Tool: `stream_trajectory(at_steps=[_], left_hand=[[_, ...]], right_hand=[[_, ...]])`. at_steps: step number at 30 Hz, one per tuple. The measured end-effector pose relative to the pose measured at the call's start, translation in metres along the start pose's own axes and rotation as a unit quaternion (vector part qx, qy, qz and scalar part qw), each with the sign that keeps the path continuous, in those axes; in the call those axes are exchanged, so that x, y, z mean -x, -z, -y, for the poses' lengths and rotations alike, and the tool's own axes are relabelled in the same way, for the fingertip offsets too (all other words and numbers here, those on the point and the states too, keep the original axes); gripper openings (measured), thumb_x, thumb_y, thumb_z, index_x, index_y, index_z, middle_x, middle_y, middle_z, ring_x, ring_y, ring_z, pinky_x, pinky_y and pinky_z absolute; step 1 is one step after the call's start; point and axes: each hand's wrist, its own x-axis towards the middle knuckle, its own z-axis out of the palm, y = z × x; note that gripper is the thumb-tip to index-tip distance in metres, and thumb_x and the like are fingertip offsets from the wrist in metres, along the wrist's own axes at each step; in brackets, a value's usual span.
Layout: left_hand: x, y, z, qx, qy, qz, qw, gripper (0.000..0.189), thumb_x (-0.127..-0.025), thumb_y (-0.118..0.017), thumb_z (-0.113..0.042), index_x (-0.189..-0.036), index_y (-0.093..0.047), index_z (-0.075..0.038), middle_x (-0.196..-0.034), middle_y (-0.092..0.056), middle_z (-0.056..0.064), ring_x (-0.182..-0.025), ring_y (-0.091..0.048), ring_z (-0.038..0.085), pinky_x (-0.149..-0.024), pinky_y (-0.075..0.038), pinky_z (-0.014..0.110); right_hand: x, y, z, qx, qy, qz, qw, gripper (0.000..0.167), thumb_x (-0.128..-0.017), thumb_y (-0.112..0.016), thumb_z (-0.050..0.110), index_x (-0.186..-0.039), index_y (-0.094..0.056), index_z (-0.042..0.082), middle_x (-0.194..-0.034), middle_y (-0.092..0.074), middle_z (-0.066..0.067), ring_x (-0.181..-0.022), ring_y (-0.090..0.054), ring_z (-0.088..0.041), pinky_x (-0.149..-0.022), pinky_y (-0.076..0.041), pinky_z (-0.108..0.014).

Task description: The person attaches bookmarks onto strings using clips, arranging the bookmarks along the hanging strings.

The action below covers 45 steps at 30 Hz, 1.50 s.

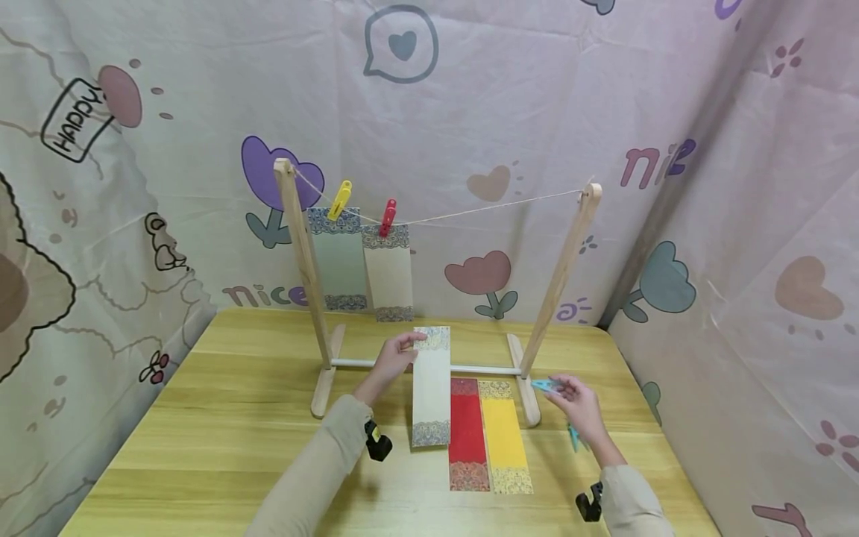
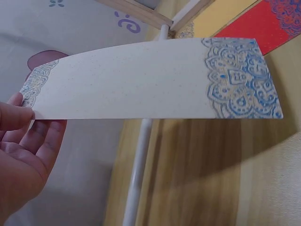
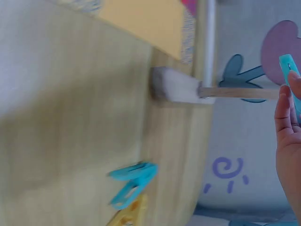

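My left hand (image 1: pixel 394 361) pinches the upper end of a cream paper card (image 1: pixel 432 384) with blue lace-patterned ends, between thumb and fingers. In the left wrist view the card (image 2: pixel 136 82) stretches out from the fingertips, bowed slightly. Off to the right, my right hand (image 1: pixel 579 406) holds a light-blue clothespin (image 1: pixel 546 385) between thumb and fingers. That clothespin (image 3: pixel 288 70) shows at the right edge of the right wrist view. On the string (image 1: pixel 483 213) hang a green card (image 1: pixel 340 261) under a yellow clothespin (image 1: pixel 340 200) and a cream card (image 1: pixel 390 276) under a red clothespin (image 1: pixel 388 218).
A wooden stand, its left post (image 1: pixel 305 261) and right post (image 1: pixel 562 280) joined by a white bar (image 1: pixel 483 369), carries the string. A red card (image 1: pixel 467 432) and a yellow card (image 1: pixel 506 436) lie on the table. Another blue clothespin (image 3: pixel 134 182) and a yellow clothespin (image 3: pixel 129 214) lie at right.
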Motion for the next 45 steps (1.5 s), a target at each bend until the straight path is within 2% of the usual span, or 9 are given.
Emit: stream_trajectory(at_steps=[1,4,7,11,18,25,32,35,45], left_hand=[[0.0,0.0,-0.001,0.002,0.003,0.0,1.0,0.033,-0.082,-0.047,0.011,-0.112,-0.057,0.0,-0.128,-0.047,0.015,-0.063,-0.044,0.015,-0.056,-0.047,0.027],[-0.002,0.001,-0.006,-0.007,-0.002,0.002,1.0,0.034,-0.082,-0.047,0.011,-0.113,-0.057,-0.002,-0.128,-0.047,0.013,-0.069,-0.048,0.013,-0.059,-0.049,0.032],[-0.005,0.002,-0.011,-0.009,-0.019,0.01,0.9997,0.035,-0.082,-0.046,0.011,-0.113,-0.056,0.0,-0.126,-0.049,0.015,-0.057,-0.044,0.011,-0.061,-0.05,0.036],[-0.007,0.002,-0.019,-0.003,-0.037,0.015,0.9992,0.033,-0.083,-0.045,0.011,-0.113,-0.055,0.003,-0.125,-0.05,0.016,-0.052,-0.04,0.012,-0.06,-0.05,0.031],[-0.01,0.002,-0.032,-0.001,-0.051,0.014,0.9986,0.033,-0.083,-0.044,0.012,-0.113,-0.055,0.004,-0.123,-0.052,0.015,-0.056,-0.047,0.011,-0.061,-0.051,0.029],[-0.012,0.001,-0.047,0.005,-0.071,0.008,0.9974,0.033,-0.083,-0.043,0.013,-0.113,-0.054,0.005,-0.12,-0.053,0.017,-0.057,-0.046,0.012,-0.064,-0.05,0.035],[-0.016,0.001,-0.059,0.013,-0.082,0.006,0.9965,0.032,-0.083,-0.044,0.013,-0.112,-0.054,0.006,-0.115,-0.056,0.018,-0.063,-0.049,0.012,-0.065,-0.05,0.033],[-0.018,0.001,-0.064,0.013,-0.092,0.003,0.9956,0.031,-0.083,-0.044,0.013,-0.112,-0.054,0.006,-0.118,-0.054,0.017,-0.063,-0.05,0.01,-0.064,-0.051,0.031],[-0.025,0.003,-0.079,-0.001,-0.104,-0.008,0.9945,0.032,-0.083,-0.045,0.013,-0.112,-0.055,0.005,-0.11,-0.058,0.016,-0.057,-0.041,0.009,-0.055,-0.045,0.019]], right_hand=[[-0.002,-0.001,0.003,-0.011,0.012,-0.001,0.9999,0.028,-0.075,-0.063,-0.011,-0.101,-0.054,-0.016,-0.096,-0.051,-0.024,-0.079,-0.053,-0.005,-0.07,-0.048,-0.014],[-0.01,-0.002,0.013,-0.029,0.044,-0.005,0.9986,0.03,-0.075,-0.061,-0.014,-0.103,-0.052,-0.018,-0.099,-0.046,-0.024,-0.083,-0.051,-0.006,-0.073,-0.046,-0.012],[-0.019,-0.002,0.016,-0.024,0.056,-0.01,0.9981,0.033,-0.077,-0.06,-0.013,-0.107,-0.05,-0.017,-0.101,-0.046,-0.024,-0.085,-0.05,-0.004,-0.076,-0.045,-0.011],[-0.03,-0.005,0.028,-0.036,0.053,-0.022,0.9977,0.036,-0.076,-0.06,-0.014,-0.11,-0.047,-0.018,-0.102,-0.048,-0.028,-0.084,-0.052,-0.002,-0.075,-0.045,-0.012],[-0.042,-0.011,0.058,-0.073,0.034,-0.031,0.9963,0.038,-0.074,-0.059,-0.017,-0.11,-0.045,-0.021,-0.097,-0.052,-0.036,-0.079,-0.056,-0.001,-0.073,-0.047,-0.013],[-0.057,-0.02,0.096,-0.074,0.096,-0.038,0.9918,0.036,-0.07,-0.059,-0.022,-0.105,-0.048,-0.023,-0.091,-0.053,-0.038,-0.076,-0.058,-0.007,-0.071,-0.049,-0.016],[-0.077,-0.029,0.12,-0.073,0.126,-0.034,0.9888,0.038,-0.069,-0.061,-0.022,-0.105,-0.049,-0.022,-0.088,-0.053,-0.038,-0.073,-0.057,-0.007,-0.069,-0.048,-0.015],[-0.085,-0.033,0.131,-0.077,0.139,-0.033,0.9867,0.037,-0.069,-0.061,-0.022,-0.103,-0.049,-0.022,-0.087,-0.053,-0.038,-0.073,-0.056,-0.007,-0.068,-0.048,-0.014],[-0.108,-0.046,0.167,-0.075,0.193,-0.032,0.9778,0.032,-0.067,-0.064,-0.02,-0.096,-0.051,-0.022,-0.083,-0.054,-0.036,-0.07,-0.055,-0.009,-0.064,-0.047,-0.014]])
